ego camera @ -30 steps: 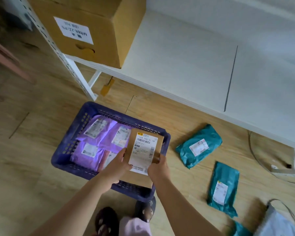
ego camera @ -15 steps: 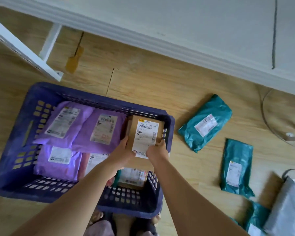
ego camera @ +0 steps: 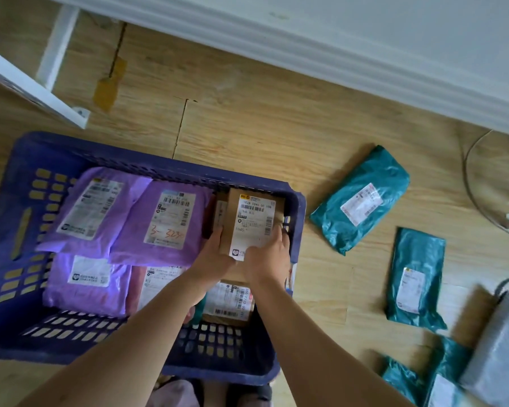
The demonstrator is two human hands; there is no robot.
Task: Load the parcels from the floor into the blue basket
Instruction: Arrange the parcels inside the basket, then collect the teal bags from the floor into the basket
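Nearest you, your left hand [ego camera: 215, 259] and right hand [ego camera: 269, 257] sit close together. Both are clamped on the near end of the small brown cardboard box [ego camera: 253, 221] with a white label, fingers curled over its side edges. That box is down inside the blue slotted plastic basket [ego camera: 21, 171], in its far right corner, beside the purple plastic mailer bags [ego camera: 162, 221]. It looks stiff and light, so a hold on opposite edges suits it, though the glossy label may be slick. Your hands hide its near end, so you cannot tell whether it rests on the labelled parcel [ego camera: 228, 301] below. Farther out on the wooden floor [ego camera: 247, 127], two teal plastic mailer bags [ego camera: 362, 198] look soft and slippery; take each across the middle. Their label print is too small to read.
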